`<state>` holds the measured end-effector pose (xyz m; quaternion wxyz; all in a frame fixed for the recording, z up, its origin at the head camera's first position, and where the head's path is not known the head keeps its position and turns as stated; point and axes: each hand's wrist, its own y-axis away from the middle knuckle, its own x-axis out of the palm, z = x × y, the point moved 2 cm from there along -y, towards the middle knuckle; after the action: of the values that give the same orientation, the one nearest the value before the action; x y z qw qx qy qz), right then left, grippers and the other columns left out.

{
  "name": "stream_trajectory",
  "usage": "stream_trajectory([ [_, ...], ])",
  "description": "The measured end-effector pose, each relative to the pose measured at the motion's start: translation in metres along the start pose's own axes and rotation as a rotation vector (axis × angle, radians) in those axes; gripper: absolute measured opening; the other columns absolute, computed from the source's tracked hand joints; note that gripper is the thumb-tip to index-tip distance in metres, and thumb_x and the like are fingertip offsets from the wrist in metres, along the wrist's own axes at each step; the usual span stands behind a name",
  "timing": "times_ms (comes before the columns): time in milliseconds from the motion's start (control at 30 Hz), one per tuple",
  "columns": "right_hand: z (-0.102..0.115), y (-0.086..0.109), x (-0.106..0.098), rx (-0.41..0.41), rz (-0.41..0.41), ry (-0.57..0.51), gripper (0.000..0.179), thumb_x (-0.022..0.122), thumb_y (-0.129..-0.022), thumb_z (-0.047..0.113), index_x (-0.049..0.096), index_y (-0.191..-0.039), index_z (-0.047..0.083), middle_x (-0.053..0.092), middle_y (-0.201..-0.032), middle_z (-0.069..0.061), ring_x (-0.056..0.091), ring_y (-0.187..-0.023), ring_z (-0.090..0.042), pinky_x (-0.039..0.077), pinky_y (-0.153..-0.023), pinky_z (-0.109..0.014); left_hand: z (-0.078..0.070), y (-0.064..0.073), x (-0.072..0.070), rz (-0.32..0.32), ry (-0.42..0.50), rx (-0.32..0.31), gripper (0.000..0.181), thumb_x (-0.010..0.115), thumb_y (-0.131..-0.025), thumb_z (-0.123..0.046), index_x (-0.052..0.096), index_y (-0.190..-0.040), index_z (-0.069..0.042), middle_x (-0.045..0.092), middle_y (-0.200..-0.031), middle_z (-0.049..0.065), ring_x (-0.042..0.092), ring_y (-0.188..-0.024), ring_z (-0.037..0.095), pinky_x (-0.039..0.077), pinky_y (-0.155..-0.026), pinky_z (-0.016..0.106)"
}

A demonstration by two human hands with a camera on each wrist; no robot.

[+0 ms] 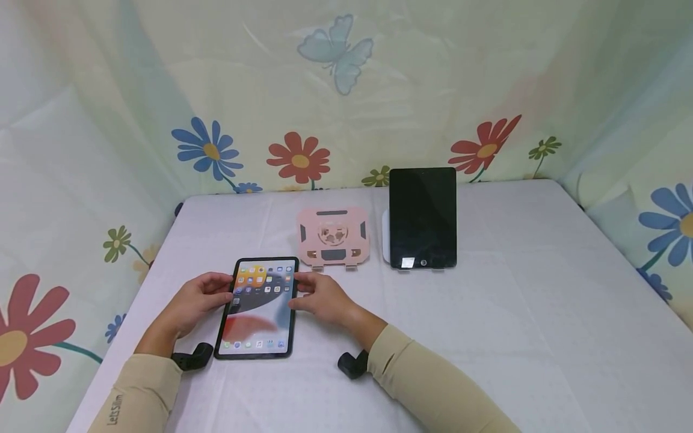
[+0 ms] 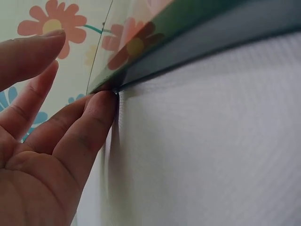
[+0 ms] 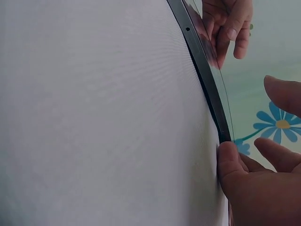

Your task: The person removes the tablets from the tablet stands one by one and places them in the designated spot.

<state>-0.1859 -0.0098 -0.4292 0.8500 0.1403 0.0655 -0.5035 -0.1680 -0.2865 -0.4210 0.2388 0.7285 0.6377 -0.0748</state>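
A tablet [image 1: 256, 325] with a lit home screen and dark frame lies face up at the left of the table. My left hand [image 1: 194, 304] is at its left side; in the left wrist view its fingertips [image 2: 104, 101] touch the tablet's edge, with other fingers spread clear of it. On the opposite side is my right hand [image 1: 327, 300], its fingertips at the right edge. The right wrist view shows one fingertip [image 3: 229, 153] against the thin dark edge, low by the tablecloth, and other fingers raised off it.
Behind the tablet stands a pink stand [image 1: 333, 224] with grey pads. Right of that, a second tablet [image 1: 423, 216] with a dark screen leans upright on a white stand [image 1: 385, 234]. White cloth [image 1: 514, 313] covers the table; a floral curtain [image 1: 422, 78] surrounds it.
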Motion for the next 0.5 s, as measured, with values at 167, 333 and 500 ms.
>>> stream_trajectory([
  [167, 0.0, 0.001, -0.003, -0.006, 0.025, -0.003, 0.06, 0.077, -0.088, 0.014, 0.053, -0.141, 0.0, 0.057, -0.139, -0.013, 0.055, -0.127, -0.026, 0.046, -0.103, -0.037, -0.002, 0.001, 0.0, -0.002, -0.006, 0.012, 0.046, 0.07, -0.094, -0.007, 0.051, -0.133, 0.009, 0.053, -0.136, 0.03, 0.052, -0.121, 0.04, 0.052, -0.093, 0.029],
  [333, 0.001, 0.005, -0.009, -0.073, 0.063, -0.033, 0.058, 0.075, -0.09, 0.016, 0.054, -0.142, 0.002, 0.056, -0.141, -0.012, 0.054, -0.129, -0.025, 0.046, -0.104, -0.036, -0.007, 0.003, -0.003, -0.031, -0.054, 0.025, 0.047, 0.068, -0.096, -0.011, 0.05, -0.137, 0.006, 0.052, -0.136, 0.028, 0.049, -0.125, 0.041, 0.05, -0.098, 0.038],
  [500, 0.008, 0.013, -0.023, -0.176, 0.113, -0.101, 0.05, 0.071, -0.093, 0.01, 0.056, -0.139, 0.0, 0.057, -0.14, -0.013, 0.059, -0.123, -0.027, 0.05, -0.098, -0.034, -0.02, 0.006, -0.004, -0.066, -0.103, 0.064, 0.051, 0.065, -0.099, -0.019, 0.047, -0.144, -0.002, 0.044, -0.148, 0.023, 0.036, -0.138, 0.042, 0.035, -0.108, 0.061],
])
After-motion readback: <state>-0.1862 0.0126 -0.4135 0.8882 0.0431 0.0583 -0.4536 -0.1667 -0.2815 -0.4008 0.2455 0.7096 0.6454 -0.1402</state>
